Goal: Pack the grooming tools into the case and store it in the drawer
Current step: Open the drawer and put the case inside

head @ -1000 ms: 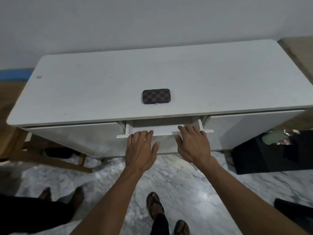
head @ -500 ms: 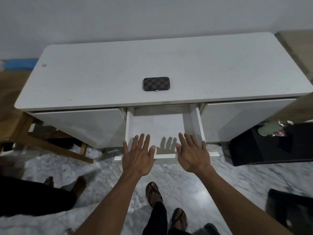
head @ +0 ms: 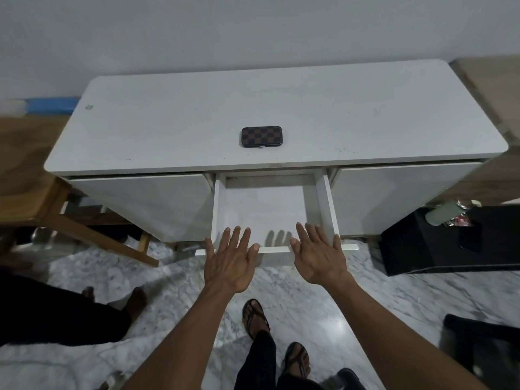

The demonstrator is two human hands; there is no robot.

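Lying flat on the white bench (head: 365,114), near its front edge and about midway along, is the brown checkered case (head: 261,136), shut, with nothing touching it. Straight below it the middle drawer (head: 218,209) stands pulled out, its pale floor bare apart from the shadows of the fingers. Closed white fronts flank the drawer on either side. To the left of the bench stands a wooden stool (head: 42,209), partly tucked under the bench end; to the right, on the marble floor (head: 394,291), sits a black box (head: 439,249) with a pale green bottle (head: 441,212) lying on top of it. Another person's bare feet (head: 135,299) show at the lower left, and the wearer's own sandalled feet appear at the bottom centre.

Both forearms reach forward from below, backs of the hands up. The left hand (head: 229,263) hovers at the drawer's front lip, fingers spread wide and straight, holding nothing. The right hand (head: 320,257) mirrors it just to the right, fingers likewise splayed and empty, its tips over the drawer's near right corner. Nothing lies between the case and the drawer.
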